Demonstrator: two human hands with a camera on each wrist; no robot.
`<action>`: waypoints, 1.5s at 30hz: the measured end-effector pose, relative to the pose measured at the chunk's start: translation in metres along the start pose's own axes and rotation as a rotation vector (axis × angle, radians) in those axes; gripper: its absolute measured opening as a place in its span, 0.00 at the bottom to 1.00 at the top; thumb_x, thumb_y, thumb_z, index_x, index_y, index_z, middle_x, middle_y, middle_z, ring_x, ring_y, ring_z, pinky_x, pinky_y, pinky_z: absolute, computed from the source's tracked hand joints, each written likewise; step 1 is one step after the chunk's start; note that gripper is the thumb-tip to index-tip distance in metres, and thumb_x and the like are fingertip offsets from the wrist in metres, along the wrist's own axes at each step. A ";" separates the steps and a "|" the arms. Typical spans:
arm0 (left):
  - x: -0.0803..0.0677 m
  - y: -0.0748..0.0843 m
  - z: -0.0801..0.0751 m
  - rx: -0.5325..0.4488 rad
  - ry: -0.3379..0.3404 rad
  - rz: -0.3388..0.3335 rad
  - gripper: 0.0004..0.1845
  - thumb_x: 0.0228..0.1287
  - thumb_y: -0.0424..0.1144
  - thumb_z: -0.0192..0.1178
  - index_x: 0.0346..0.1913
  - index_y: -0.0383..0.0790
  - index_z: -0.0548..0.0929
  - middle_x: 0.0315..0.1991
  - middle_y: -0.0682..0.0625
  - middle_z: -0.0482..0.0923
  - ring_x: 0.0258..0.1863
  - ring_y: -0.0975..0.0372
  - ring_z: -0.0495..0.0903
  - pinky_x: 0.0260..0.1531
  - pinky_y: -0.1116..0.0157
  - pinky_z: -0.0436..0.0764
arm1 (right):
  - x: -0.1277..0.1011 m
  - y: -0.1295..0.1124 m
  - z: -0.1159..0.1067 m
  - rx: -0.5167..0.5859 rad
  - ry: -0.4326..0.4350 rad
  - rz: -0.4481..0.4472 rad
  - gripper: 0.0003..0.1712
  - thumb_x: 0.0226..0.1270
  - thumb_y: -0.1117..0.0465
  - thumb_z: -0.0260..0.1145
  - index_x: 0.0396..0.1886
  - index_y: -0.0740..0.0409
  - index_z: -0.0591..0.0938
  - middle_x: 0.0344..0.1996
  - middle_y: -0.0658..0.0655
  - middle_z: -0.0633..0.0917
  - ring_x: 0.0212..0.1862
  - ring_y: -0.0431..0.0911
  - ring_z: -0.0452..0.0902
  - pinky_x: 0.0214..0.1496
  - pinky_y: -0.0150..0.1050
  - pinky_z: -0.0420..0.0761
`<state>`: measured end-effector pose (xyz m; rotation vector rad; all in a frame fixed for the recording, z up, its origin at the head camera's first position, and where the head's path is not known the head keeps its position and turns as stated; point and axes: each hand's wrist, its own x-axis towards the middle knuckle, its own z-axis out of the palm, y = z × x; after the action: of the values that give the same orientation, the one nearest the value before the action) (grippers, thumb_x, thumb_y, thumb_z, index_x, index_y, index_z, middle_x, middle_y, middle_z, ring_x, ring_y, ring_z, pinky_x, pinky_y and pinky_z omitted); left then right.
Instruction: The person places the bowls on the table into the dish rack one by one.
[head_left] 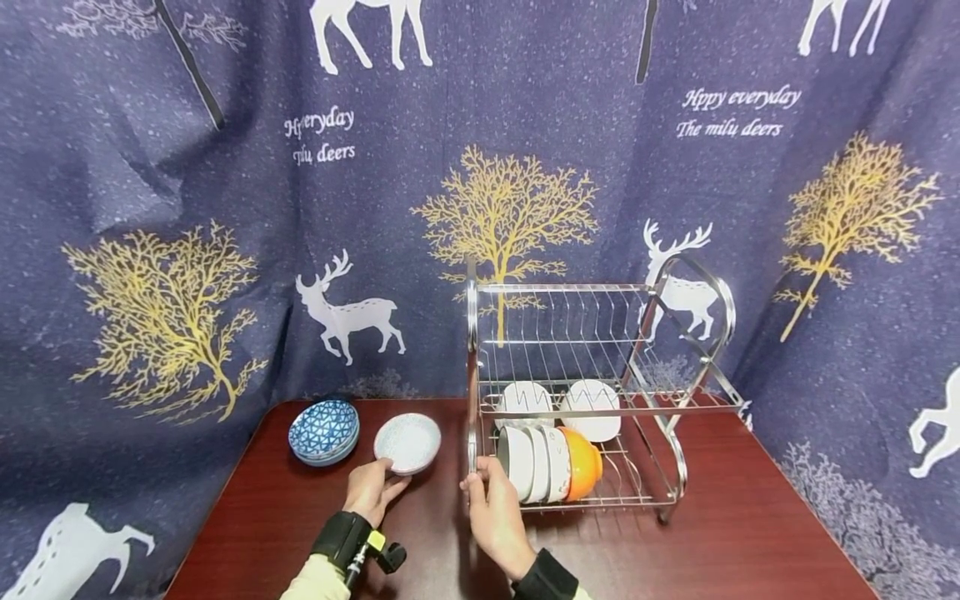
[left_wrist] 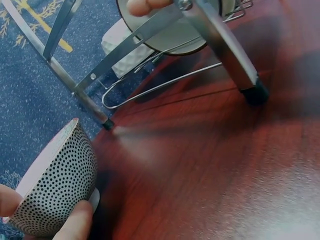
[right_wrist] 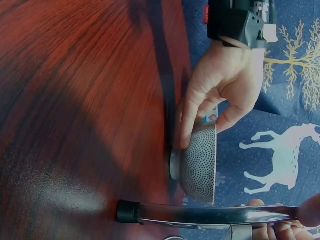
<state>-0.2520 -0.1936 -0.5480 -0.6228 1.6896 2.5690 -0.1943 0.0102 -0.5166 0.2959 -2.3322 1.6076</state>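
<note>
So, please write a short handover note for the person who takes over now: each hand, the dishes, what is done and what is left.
Left hand: grips the dotted white bowl by its rim, on the table.
Right hand: holds the dish rack by its front left post.
Done: several bowls stand in the lower tier, including the orange bowl.
Left: the dotted bowl and the blue patterned bowls are outside the rack; upper tier looks unused.

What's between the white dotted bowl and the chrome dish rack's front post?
Only bare dark-red wooden table separates the white dotted bowl from the chrome dish rack's front post, as the head view shows.
</note>
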 end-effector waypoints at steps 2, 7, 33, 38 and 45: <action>-0.003 -0.001 -0.002 0.010 0.000 0.014 0.30 0.64 0.26 0.45 0.64 0.13 0.50 0.56 0.32 0.57 0.40 0.53 0.79 0.47 0.54 0.79 | 0.000 0.000 -0.001 -0.011 0.000 -0.006 0.07 0.69 0.71 0.55 0.45 0.63 0.74 0.30 0.51 0.82 0.32 0.44 0.78 0.32 0.32 0.76; -0.014 0.000 -0.003 0.011 -0.008 0.028 0.30 0.63 0.26 0.44 0.64 0.13 0.49 0.57 0.32 0.56 0.44 0.52 0.77 0.47 0.54 0.79 | 0.000 0.001 -0.002 -0.011 -0.007 -0.016 0.07 0.70 0.70 0.55 0.46 0.64 0.73 0.30 0.52 0.82 0.32 0.47 0.79 0.34 0.32 0.76; -0.086 0.011 0.004 0.085 -0.108 0.095 0.24 0.66 0.28 0.44 0.60 0.13 0.59 0.57 0.30 0.63 0.45 0.57 0.78 0.48 0.57 0.79 | 0.001 0.000 -0.006 -0.072 -0.034 -0.017 0.08 0.69 0.65 0.58 0.46 0.59 0.75 0.32 0.49 0.82 0.33 0.38 0.77 0.38 0.34 0.76; -0.097 0.013 0.002 0.114 -0.142 0.103 0.23 0.67 0.28 0.45 0.60 0.14 0.59 0.55 0.31 0.66 0.44 0.58 0.78 0.48 0.58 0.79 | 0.001 -0.001 -0.008 -0.071 -0.069 0.019 0.18 0.70 0.55 0.59 0.54 0.61 0.74 0.42 0.56 0.82 0.40 0.42 0.79 0.41 0.37 0.79; -0.110 0.015 0.002 0.143 -0.159 0.118 0.24 0.68 0.29 0.46 0.60 0.13 0.59 0.55 0.29 0.67 0.45 0.56 0.79 0.48 0.58 0.79 | 0.000 -0.009 -0.013 -0.096 -0.113 0.011 0.29 0.72 0.48 0.55 0.65 0.61 0.69 0.55 0.60 0.79 0.53 0.48 0.76 0.55 0.48 0.75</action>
<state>-0.1550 -0.1748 -0.4981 -0.3129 1.8860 2.4651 -0.1895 0.0195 -0.5045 0.3618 -2.4901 1.5143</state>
